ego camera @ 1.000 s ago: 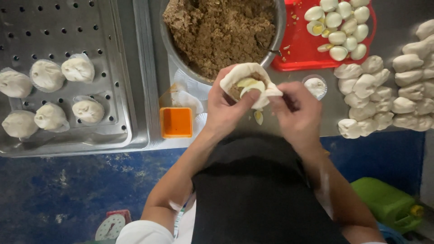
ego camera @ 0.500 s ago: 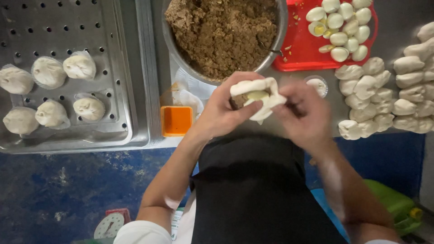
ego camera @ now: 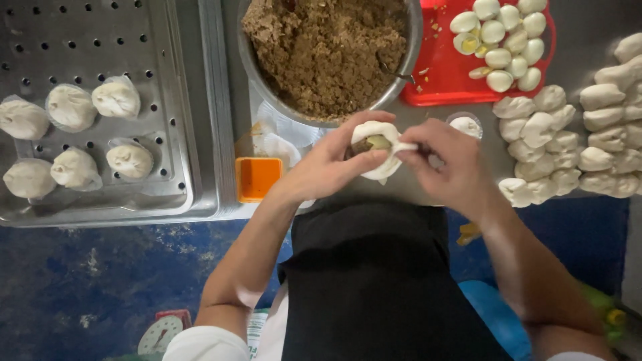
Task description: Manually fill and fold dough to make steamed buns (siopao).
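— Bun (ego camera: 376, 150) at counter's front edge, just below bowl (ego camera: 401, 80) of brown filling; cupped in left hand (ego camera: 328, 167), thumb and fingers curled round dough, filling and a pale piece showing at open top.

— Right hand (ego camera: 445, 164)?

— Fingertips pinched together on wrapper's right rim, pulling a flap outward.

— Risks?

— Likely tearing thin dough if pulled too hard. Possibly filling squeezed out through open top if left grip tightens. Maybe a poor seal where filling smears rim.

— Surroundings?

— Dough lumps (ego camera: 562, 144) heaped along right edge, near right wrist; peeled eggs on red tray (ego camera: 441, 87) at back; finished buns (ego camera: 117, 97) on perforated tray (ego camera: 187, 194) at left; orange tub (ego camera: 257, 177) beside left wrist.
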